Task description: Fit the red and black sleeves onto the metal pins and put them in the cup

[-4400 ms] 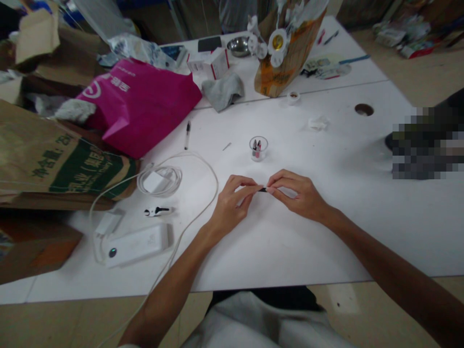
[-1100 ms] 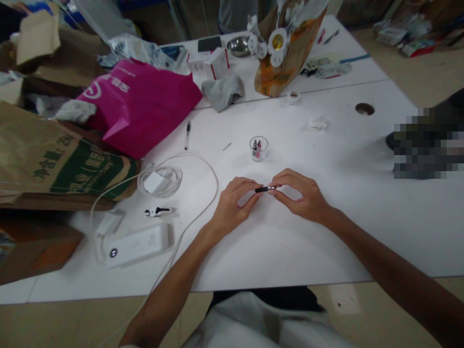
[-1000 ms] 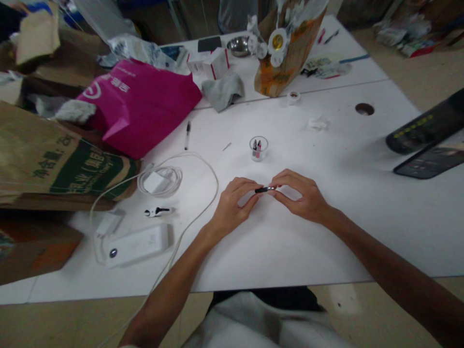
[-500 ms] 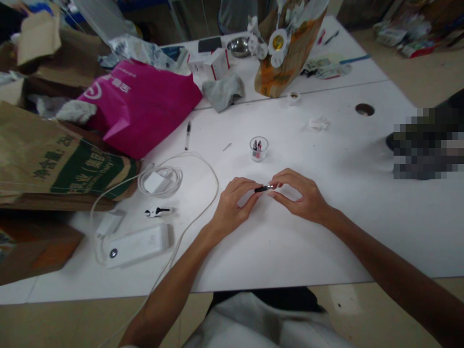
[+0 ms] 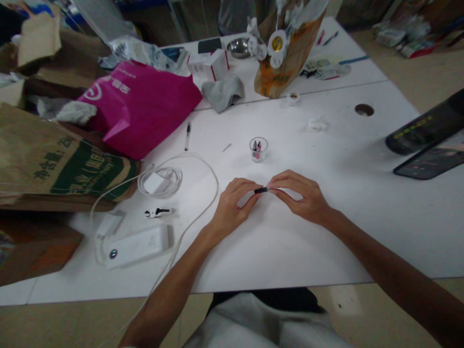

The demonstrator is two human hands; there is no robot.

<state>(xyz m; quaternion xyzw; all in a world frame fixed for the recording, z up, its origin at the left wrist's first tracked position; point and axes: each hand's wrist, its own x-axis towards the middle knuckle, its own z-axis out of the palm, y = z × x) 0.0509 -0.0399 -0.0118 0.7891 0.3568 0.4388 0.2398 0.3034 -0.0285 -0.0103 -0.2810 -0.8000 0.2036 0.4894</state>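
Note:
My left hand (image 5: 235, 204) pinches a small, slim black piece with a silvery end (image 5: 260, 190) between thumb and fingers, held level just above the white table. From the other side, the thumb and fingertips of my right hand (image 5: 302, 195) close on its silvery end; the fingers partly cover it, and its exact kind is unclear. Beyond both hands stands a small clear cup (image 5: 258, 150), with a few slim items in it, black, silvery and pinkish red. A pen (image 5: 187, 136) with a black cap lies farther left, and a thin grey sliver (image 5: 226, 147) lies between.
On the left are a white power bank (image 5: 139, 246), a coiled cable (image 5: 177, 182), a white-and-black tool (image 5: 158, 212) and a magenta bag (image 5: 145, 106). A phone (image 5: 431, 157) leans by a dark cylinder (image 5: 424, 128) at right. A paper bag (image 5: 270, 79) stands behind.
My right fingertips have moved slightly left and closed in on the silvery end, covering more of it. My left hand has barely moved.

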